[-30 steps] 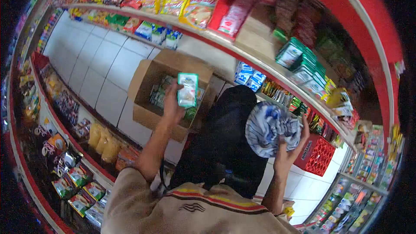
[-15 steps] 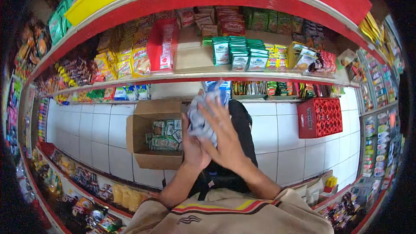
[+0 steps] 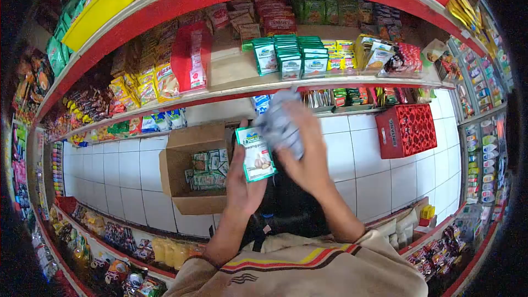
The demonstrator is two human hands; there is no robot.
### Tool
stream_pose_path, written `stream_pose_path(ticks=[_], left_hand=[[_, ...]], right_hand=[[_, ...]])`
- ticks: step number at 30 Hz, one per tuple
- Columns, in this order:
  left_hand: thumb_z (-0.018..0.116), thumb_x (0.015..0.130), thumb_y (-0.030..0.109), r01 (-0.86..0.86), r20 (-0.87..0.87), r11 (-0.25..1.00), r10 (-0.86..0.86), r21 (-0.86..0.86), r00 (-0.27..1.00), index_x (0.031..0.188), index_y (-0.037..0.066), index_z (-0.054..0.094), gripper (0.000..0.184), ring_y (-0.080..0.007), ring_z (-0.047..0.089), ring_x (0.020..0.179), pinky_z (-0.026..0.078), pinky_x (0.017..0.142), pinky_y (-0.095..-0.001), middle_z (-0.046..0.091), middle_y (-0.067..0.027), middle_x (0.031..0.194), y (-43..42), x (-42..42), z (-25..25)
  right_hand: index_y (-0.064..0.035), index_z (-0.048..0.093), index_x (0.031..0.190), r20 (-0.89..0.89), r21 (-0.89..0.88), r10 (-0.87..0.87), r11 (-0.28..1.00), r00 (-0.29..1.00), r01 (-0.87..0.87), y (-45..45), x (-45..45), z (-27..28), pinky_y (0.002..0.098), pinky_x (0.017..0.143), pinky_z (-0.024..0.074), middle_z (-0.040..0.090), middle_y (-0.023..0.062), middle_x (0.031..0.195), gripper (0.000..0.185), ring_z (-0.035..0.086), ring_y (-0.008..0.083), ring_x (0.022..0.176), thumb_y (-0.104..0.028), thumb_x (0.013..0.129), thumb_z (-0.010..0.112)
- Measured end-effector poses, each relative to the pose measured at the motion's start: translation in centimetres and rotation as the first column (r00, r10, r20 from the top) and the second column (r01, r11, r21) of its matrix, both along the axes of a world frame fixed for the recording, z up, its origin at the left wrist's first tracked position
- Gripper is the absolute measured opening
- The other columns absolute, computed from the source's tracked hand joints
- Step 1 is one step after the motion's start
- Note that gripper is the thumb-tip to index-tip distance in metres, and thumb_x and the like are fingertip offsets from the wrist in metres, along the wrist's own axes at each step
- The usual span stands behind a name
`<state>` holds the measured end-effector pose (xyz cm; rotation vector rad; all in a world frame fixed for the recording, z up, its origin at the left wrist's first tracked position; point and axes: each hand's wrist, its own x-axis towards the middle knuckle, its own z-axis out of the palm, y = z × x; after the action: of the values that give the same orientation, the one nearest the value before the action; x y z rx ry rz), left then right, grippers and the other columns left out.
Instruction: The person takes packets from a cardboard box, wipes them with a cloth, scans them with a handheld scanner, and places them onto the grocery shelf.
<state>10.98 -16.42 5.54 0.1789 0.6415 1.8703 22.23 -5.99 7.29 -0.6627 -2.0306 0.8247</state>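
My left hand (image 3: 247, 187) grips a white sachet (image 3: 257, 157) with a green edge and a garlic picture, its printed front turned up toward me. A crumpled grey cloth (image 3: 281, 121), partly smeared by motion, is held in my right hand (image 3: 311, 151), just right of the sachet's upper corner. Left of my hands an open cardboard box (image 3: 181, 201) stands on the floor, with several similar sachets (image 3: 210, 168) inside. Upright stacks of green-and-white sachets (image 3: 290, 58) line the shelf ahead.
A red-edged shelf (image 3: 220, 98) crosses in front of me, carrying yellow seasoning packets (image 3: 165, 80) and a red divider (image 3: 192, 58). A red crate (image 3: 407, 132) rests on the white tiled floor (image 3: 352, 176) at right. A low shelf of goods (image 3: 165, 250) runs behind me.
My right hand has lifted away to the right with the cloth, uncovering the sachet's front in my left hand. The view has shifted slightly.
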Motion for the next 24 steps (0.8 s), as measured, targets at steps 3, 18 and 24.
stream_pose_path(ticks=[3,18,24], left_hand=[[0.028,0.105,0.051,0.023,0.13,0.999,-0.017,-0.047,0.991,0.156,0.01,0.025,0.066,-0.027,0.033,0.145,0.023,0.121,-0.0448,0.034,-0.0115,0.158,0.0,-0.5,0.1],[0.033,0.104,0.051,-0.042,0.039,0.987,0.036,0.156,0.999,0.153,0.008,0.032,0.065,-0.0237,0.039,0.141,0.025,0.119,-0.0437,0.04,-0.0127,0.153,-0.3,-3.9,-1.6],[0.05,0.104,0.03,-0.033,0.034,0.986,0.04,-0.166,0.999,0.143,0.008,0.046,0.045,-0.0202,0.06,0.118,0.047,0.104,-0.037,0.06,-0.0104,0.132,-2.0,-1.0,-3.8]], right_hand=[[-0.0121,0.047,0.146,0.149,-0.086,0.235,0.971,0.961,-0.224,-4.6,-1.3,-1.8,0.0499,0.118,0.0276,0.041,0.0194,0.151,0.069,0.034,0.0387,0.143,-0.026,0.083,0.073],[-0.0153,0.053,0.141,0.147,-0.115,0.399,0.916,0.905,-0.385,-6.2,-1.5,-2.7,0.0472,0.117,0.031,0.049,0.014,0.147,0.069,0.043,0.0329,0.139,-0.02,0.076,0.076],[-0.0094,0.059,0.132,0.06,-0.156,0.172,0.975,0.983,-0.161,-1.4,-1.7,-4.6,0.0431,0.108,0.042,0.058,0.0184,0.135,0.06,0.054,0.0361,0.128,-0.009,0.074,0.075]])
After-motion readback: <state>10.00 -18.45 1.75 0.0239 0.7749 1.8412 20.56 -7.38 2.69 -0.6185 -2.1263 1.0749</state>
